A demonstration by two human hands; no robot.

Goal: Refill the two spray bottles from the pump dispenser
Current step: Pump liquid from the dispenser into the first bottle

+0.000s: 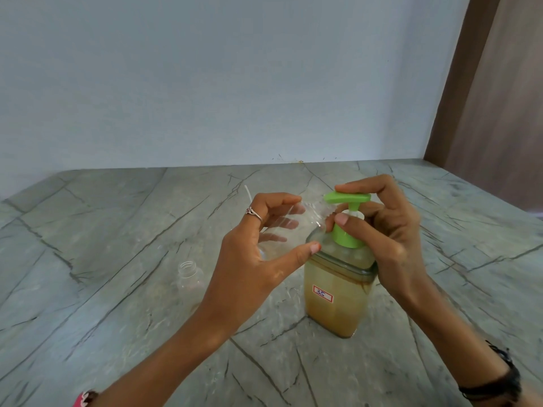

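Now we hold the clear bottle tilted in the left hand, mouth under the green spout of the dispenser. Right hand pinches the pump head; press slowly, mouth aligned. Second bottle stands open on the tabletop.

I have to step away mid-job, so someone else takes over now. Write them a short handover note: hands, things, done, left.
Left hand grips a clear plastic spray bottle, tilted with its mouth at the spout. Right hand holds the green pump head of the square clear dispenser of amber liquid, finger on top. A second clear bottle stands uncapped on the grey stone counter; it looks empty.
Done: both bottles opened.
Left: pump liquid into both, recap.
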